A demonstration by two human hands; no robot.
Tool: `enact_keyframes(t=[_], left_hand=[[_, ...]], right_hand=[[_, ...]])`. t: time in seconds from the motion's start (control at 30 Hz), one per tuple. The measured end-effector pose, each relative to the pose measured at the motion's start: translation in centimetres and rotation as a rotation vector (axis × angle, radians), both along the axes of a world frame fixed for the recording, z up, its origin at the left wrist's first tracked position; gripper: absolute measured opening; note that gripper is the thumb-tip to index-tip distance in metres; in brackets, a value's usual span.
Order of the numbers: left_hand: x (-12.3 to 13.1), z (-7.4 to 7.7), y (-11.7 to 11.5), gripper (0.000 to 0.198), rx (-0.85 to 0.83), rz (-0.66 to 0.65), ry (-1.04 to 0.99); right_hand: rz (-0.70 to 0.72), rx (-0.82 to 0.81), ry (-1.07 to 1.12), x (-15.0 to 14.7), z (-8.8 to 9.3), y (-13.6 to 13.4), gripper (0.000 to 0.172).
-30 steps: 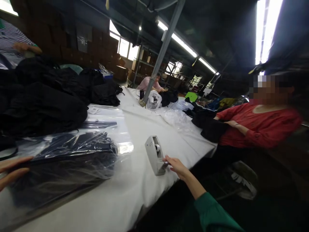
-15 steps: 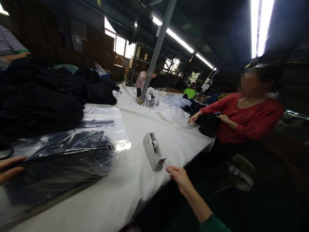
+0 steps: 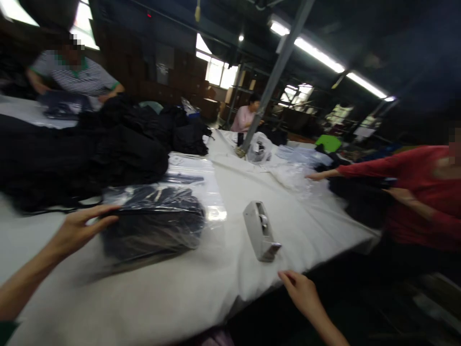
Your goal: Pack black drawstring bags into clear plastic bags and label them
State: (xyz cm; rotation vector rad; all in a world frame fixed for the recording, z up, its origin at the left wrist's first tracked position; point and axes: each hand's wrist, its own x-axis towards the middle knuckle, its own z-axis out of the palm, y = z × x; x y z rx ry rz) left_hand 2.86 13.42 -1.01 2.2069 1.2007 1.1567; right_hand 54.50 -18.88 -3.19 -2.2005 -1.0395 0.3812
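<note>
A dark folded garment in a clear plastic bag (image 3: 154,226) lies on the white-covered table. My left hand (image 3: 81,228) grips the bag's left edge between thumb and fingers. A pale grey tape dispenser (image 3: 260,233) stands to the right of the bag, its cutter end facing me. Just off that end, near the table's front edge, is my right hand (image 3: 300,290). Its thumb and forefinger are pinched together; anything between them is too small to make out.
Flat clear plastic bags (image 3: 216,194) lie behind the bagged garment. A heap of black clothing (image 3: 118,149) covers the left. A metal post (image 3: 275,72) rises at the back. A co-worker in red (image 3: 418,187) reaches over crumpled plastic (image 3: 293,180); a co-worker in stripes (image 3: 77,77) is far left.
The view has turned left, so things sit further right. My right hand has drawn slightly away from the dispenser, toward me. More of my left hand shows, still at the bag.
</note>
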Motion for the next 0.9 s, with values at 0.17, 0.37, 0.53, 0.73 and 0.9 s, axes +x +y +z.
enact_keyframes(t=[0.17,0.37,0.53,0.73,0.9], left_hand=[[0.0,0.2,0.4,0.038,-0.016,-0.056,-0.056],[0.1,-0.1,0.4,0.033,-0.021,-0.109,-0.134],[-0.4,-0.4,0.7,0.028,-0.024,-0.162,-0.175],[-0.6,-0.7,1.5,0.026,-0.023,-0.243,-0.205],[-0.8,-0.5,1.7,0.023,-0.027,-0.306,-0.202]], right_hand=[[0.747,-0.004,-0.506,-7.9,7.7,9.8,0.043],[1.735,-0.136,-0.252,-26.3,18.8,21.0,0.030],[1.769,-0.283,-0.606,-33.1,17.7,29.3,0.023],[1.449,-0.321,-1.230,-35.8,15.3,32.5,0.026],[1.389,-0.383,-1.331,-37.5,15.1,32.4,0.026]])
